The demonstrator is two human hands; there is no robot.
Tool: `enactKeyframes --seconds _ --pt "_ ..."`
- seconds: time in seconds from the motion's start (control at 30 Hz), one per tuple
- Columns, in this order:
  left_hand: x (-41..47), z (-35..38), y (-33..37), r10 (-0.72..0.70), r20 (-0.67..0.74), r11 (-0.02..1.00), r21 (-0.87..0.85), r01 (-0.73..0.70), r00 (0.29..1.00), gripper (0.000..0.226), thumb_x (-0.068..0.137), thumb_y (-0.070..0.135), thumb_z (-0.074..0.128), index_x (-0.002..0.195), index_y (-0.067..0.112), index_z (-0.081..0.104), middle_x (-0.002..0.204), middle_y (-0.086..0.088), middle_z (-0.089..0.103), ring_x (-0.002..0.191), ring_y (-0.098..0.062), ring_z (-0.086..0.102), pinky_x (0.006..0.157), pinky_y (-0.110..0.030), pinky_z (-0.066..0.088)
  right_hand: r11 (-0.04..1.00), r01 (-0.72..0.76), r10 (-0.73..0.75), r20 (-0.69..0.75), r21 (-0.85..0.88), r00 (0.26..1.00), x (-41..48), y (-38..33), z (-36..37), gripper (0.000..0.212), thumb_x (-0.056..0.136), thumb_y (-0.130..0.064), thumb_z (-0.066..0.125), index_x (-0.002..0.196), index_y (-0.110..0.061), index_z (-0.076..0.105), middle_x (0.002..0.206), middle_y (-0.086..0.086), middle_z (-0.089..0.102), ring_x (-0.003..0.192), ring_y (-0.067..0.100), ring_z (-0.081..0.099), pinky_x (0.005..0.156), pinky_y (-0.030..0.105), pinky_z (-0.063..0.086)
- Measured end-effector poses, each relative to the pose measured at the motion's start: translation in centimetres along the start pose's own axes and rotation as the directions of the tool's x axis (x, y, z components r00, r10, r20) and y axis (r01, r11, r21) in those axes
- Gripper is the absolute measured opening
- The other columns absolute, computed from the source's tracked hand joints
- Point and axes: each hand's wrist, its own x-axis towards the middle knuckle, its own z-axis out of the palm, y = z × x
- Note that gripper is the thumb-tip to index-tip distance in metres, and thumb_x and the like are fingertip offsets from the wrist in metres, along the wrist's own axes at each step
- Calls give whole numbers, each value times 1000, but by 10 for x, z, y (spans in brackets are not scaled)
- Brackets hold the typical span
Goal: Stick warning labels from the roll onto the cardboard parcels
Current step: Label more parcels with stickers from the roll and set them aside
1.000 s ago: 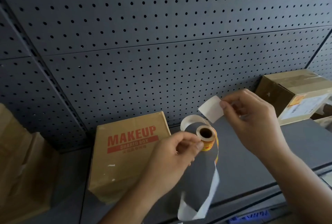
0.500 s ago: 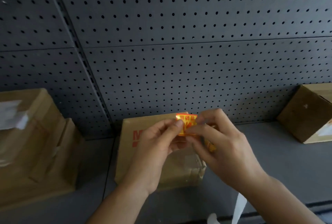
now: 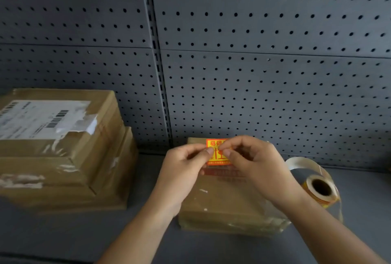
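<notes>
An orange-and-yellow warning label (image 3: 215, 153) is pinched between the fingertips of my left hand (image 3: 184, 168) and my right hand (image 3: 251, 164). It hangs over the far top edge of a brown cardboard parcel (image 3: 224, 204) with red print, which lies on the grey shelf (image 3: 63, 236). Whether the label touches the cardboard I cannot tell. The label roll (image 3: 320, 188) lies on its side on the shelf just right of that parcel, with a loop of empty white backing strip (image 3: 300, 161) curling up behind it.
Two larger taped parcels (image 3: 63, 149) are stacked at the left; the top one carries a white shipping label (image 3: 42, 118). A dark perforated back panel (image 3: 254, 62) rises right behind the parcels, with a vertical upright between its sections.
The roll has left my left hand and now lies on the shelf at the right. The peeled label came down over the red-printed parcel, held by both hands. The view has shifted left.
</notes>
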Motion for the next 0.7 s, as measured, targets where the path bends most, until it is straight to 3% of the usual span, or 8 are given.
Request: enactKeyframes --seconds 0.07,0.13,0.2,0.3,0.37,0.47,0.57,0.7 --pt "9 -7 0 29 -11 996 84 -28 1000 17 95 26 69 84 35 77 65 18 71 61 4 60 64 -15 51 999 -28 29 19 -38 999 13 1 6 11 95 -21 68 91 -30 75 84 -2 74 75 17 69 67 28 59" --pt "18 -12 -1 50 -14 985 165 -47 999 20 96 25 68 83 39 74 64 24 70 61 9 61 61 -11 49 992 -24 26 19 -121 999 25 3 11 11 96 -23 68 90 -31 73 83 -2 73 64 12 64 59 22 54" --pt "27 -16 -2 69 -20 963 263 -62 997 11 96 29 68 98 34 78 76 23 74 73 10 65 67 -12 48 979 -10 14 18 -205 1000 38 7 16 13 96 -22 66 89 -31 72 82 -2 73 63 18 61 56 22 50" --pt "40 -20 -7 97 -31 915 395 -77 995 18 95 30 69 111 27 77 96 15 76 89 3 68 78 -19 54 941 8 8 47 -339 999 52 13 22 12 98 -21 62 93 -29 70 82 -7 71 69 14 63 59 20 52" --pt "48 -21 -10 107 -34 888 453 -80 994 19 94 28 70 112 27 76 92 12 75 87 0 69 78 -20 55 919 30 -5 66 -394 998 57 16 26 12 99 -20 61 94 -27 69 79 -9 69 70 11 64 62 20 54" --pt "56 -21 -13 133 -40 838 538 -91 990 19 94 25 70 113 27 72 78 11 67 75 -1 63 64 -13 45 881 80 -46 84 -466 995 62 18 31 10 98 -19 60 97 -23 69 73 -10 66 64 11 62 60 20 53" --pt "60 -21 -14 147 -40 812 575 -97 988 25 94 22 70 117 26 65 76 8 63 72 -2 58 60 -12 39 834 115 -76 93 -540 993 65 20 34 9 98 -21 59 99 -24 68 69 -12 62 59 10 61 57 19 51" --pt "61 -22 -12 158 -41 789 606 -101 987 27 93 19 69 118 23 61 77 7 60 72 -4 58 61 -15 41 772 148 -97 116 -618 989 67 19 39 11 98 -25 57 105 -26 66 79 -10 67 66 12 65 66 30 57"
